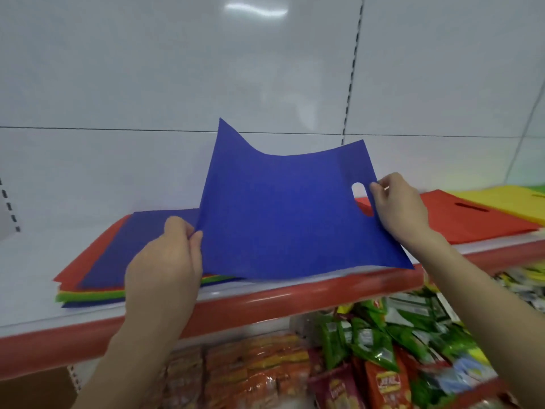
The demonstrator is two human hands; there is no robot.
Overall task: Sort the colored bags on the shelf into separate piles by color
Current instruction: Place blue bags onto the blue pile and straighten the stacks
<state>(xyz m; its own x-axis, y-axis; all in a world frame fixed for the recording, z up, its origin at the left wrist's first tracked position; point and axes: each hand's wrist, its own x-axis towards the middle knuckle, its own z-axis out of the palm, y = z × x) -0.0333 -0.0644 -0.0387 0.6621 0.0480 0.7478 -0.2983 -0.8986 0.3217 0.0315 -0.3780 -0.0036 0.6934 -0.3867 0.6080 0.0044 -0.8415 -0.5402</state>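
A blue bag [283,208] with a cut-out handle hangs lifted above the white shelf [35,261], its far edge curling upward. My left hand [168,261] pinches its left edge. My right hand [398,208] pinches its right edge beside the handle hole. Under it on the left lies a mixed stack [97,276]: another blue bag on top, then red, yellow, green and blue edges showing. To the right lie a red bag [472,219] and a yellow bag [507,202], with a sliver of green at the far right edge.
The shelf has a red front lip [265,302] and a white back panel [265,69]. Below it, the lower shelf holds orange snack packs [250,370] and green and red packets [383,349]. A slotted upright [352,69] runs down the back wall.
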